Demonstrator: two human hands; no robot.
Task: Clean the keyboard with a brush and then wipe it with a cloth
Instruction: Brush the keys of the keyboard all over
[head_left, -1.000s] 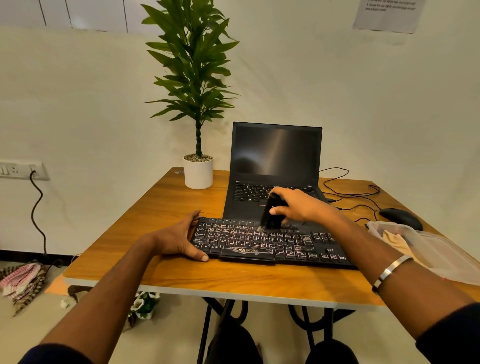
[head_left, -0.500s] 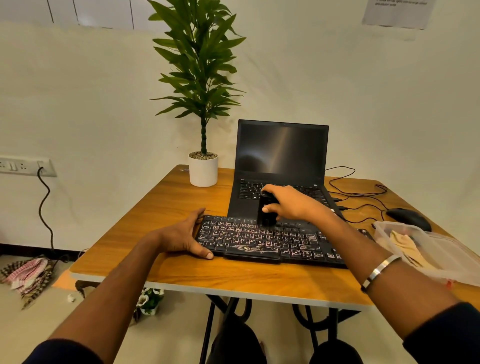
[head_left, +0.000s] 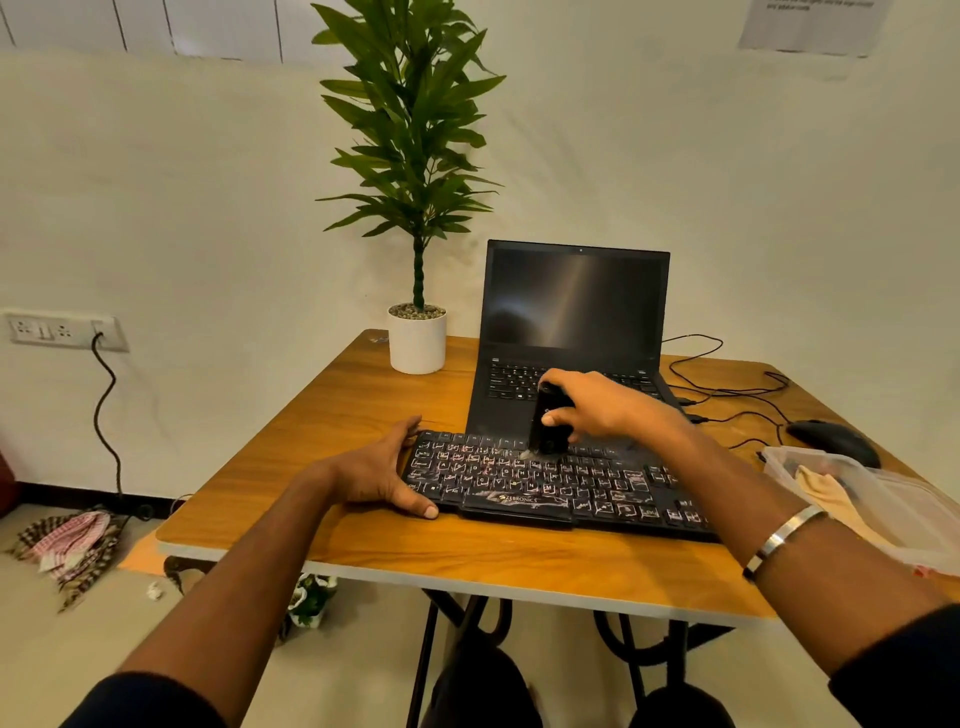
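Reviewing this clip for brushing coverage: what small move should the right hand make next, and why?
Probably sweep the black brush rightward along the black external keyboard: the right hand holds its bristles on the upper middle rows, the left hand braces the left end, and pale dust shows across many keys.

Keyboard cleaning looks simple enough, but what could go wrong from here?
The brush in the right hand works the keyboard's back rows, right beside the open laptop, so swept dust may land on its keys. The left hand only braces the keyboard's left end; a hard stroke might slide it toward the table edge.
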